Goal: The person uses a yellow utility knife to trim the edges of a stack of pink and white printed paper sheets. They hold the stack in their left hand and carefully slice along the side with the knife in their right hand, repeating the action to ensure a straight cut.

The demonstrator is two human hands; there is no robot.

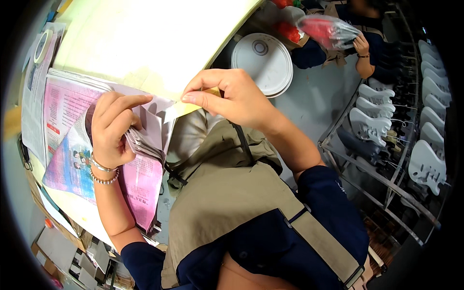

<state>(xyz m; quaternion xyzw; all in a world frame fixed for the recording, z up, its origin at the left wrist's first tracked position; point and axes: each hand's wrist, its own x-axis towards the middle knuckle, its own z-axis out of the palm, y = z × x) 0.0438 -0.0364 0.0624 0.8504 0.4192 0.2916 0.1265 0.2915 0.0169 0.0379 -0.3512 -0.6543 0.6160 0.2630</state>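
Thin, matt newspaper (140,186) and a paper-like yellow slip (187,108); smooth pale surface (145,38); matt cloth apron (227,193); shiny, metal-looking beaded bracelet (105,181); smooth, plastic-looking white lid (263,67); glossy, crinkled plastic bag (326,31); metal rack (414,208); smooth white guitar bodies (427,166).

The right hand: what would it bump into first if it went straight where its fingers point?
The right hand would probably meet the pale paper first, then the left hand; depth is unclear here.

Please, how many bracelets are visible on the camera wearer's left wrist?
2: a silvery bracelet nearer the left hand, and a beaded bracelet beside it, farther from that hand. Their far sides are hidden.
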